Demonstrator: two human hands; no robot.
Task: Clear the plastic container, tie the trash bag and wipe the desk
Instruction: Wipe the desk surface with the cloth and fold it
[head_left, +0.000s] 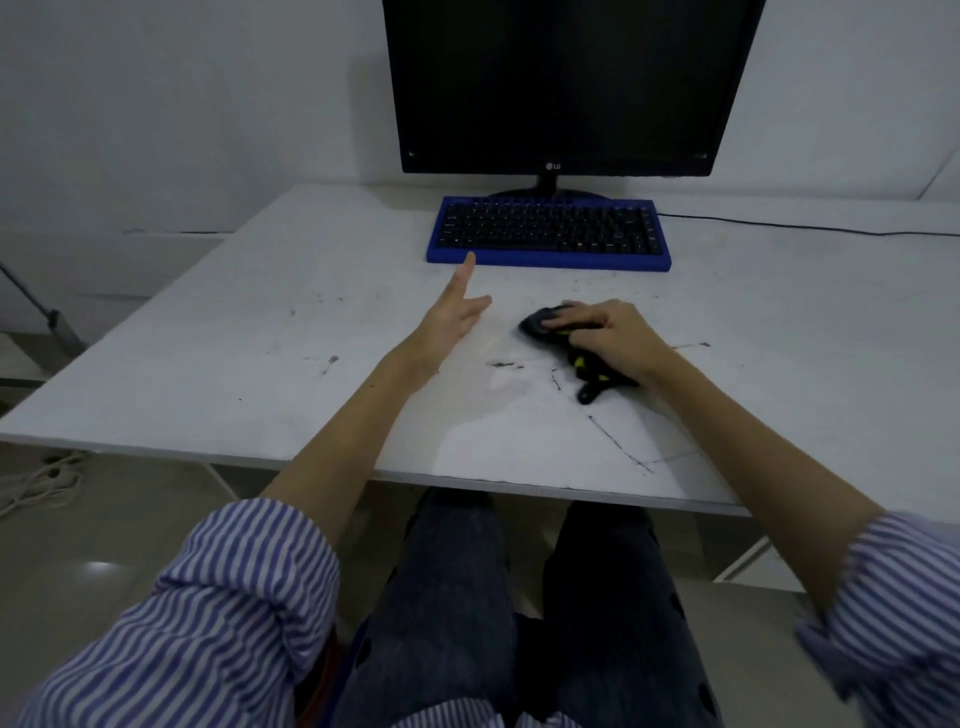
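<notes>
The right hand (605, 338) pressed what looked like a dark cloth (566, 343) on the surface (260, 332) before the keyboard (548, 234); the left hand (452, 317) hovered open. Wiping farther risked bumping the keyboard.

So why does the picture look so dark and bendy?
Head view: dim light overall, a pale glare patch on the desk near its front edge; the wide-angle lens bows the desk edges; the striped sleeves blur at the frame's bottom; the monitor screen is black.
</notes>
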